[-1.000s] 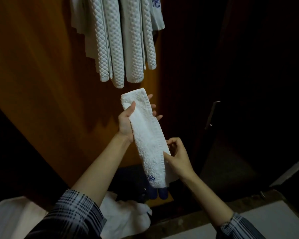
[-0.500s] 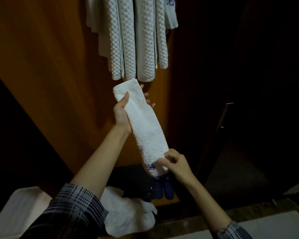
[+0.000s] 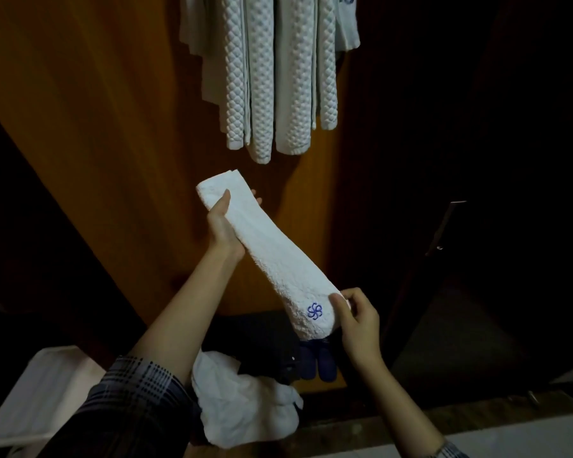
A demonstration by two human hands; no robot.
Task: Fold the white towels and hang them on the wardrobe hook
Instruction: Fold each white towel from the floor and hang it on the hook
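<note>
The folded white towel [image 3: 272, 256] is in the middle of the frame, a long narrow strip. Its long axis runs on a diagonal, from the upper left end near the hanging towels [image 3: 272, 77] down to the lower right end. On the lower end I see a small blue embroidered flower [image 3: 314, 311], facing the camera.

My left hand [image 3: 224, 233] holds the upper end: the thumb lies on the front face, the palm is along the left edge, and the fingertips come out behind the right edge, so the grip is wrapped around the strip. My right hand [image 3: 358, 322] takes the lower end; its thumb presses on the front just beside the flower and the curled fingers are behind, so this grip pinches the towel.

The hanging towels are at the top center, white with a quilted pattern, against the orange-brown wardrobe panel [image 3: 96, 127]. What they hang on is out of view. Another white towel [image 3: 245, 404] lies crumpled in the lower center, under my left forearm. The plaid sleeve [image 3: 136, 401] covers that arm at the lower left.
</note>
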